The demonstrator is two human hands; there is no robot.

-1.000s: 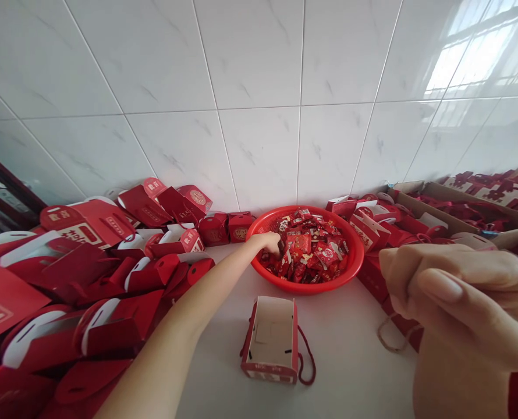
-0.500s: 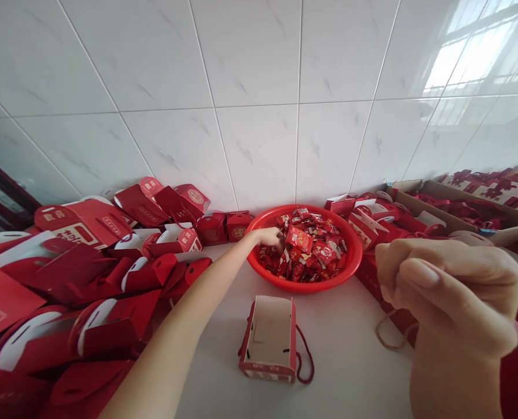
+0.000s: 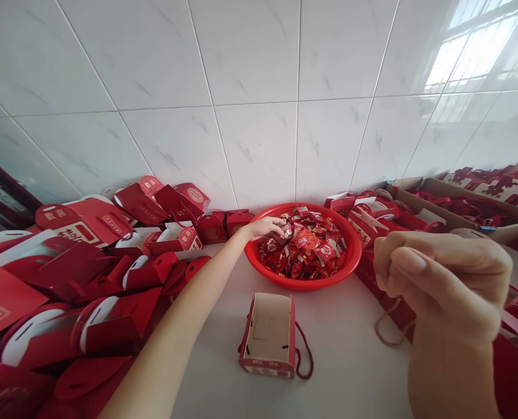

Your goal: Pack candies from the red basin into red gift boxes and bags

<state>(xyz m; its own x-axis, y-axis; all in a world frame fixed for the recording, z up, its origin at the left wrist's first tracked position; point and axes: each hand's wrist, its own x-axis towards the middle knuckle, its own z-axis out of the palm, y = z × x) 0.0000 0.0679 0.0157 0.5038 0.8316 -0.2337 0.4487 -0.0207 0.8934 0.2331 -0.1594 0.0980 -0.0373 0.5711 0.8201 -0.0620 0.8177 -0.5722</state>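
Observation:
My left hand is over the left side of a red plastic basket, its fingers closed on a small red wrapped candy. Many similar red packets fill the basket. At the right, my right hand is raised close to the camera in a fist; whatever its curled fingers hold, if anything, is hidden. Between my arms an open red box with a pale inside lies on the white table, its dark red cord handle at its right side. No candy shows in it.
Red gift boxes are heaped along the left. More boxes stand right of the basket, near a cardboard carton. A twine loop hangs by my right wrist. Behind rises a tiled wall.
My left hand has risen a little out of the packets, and a candy now shows at its fingertips. My right hand has shifted slightly left, still in a fist.

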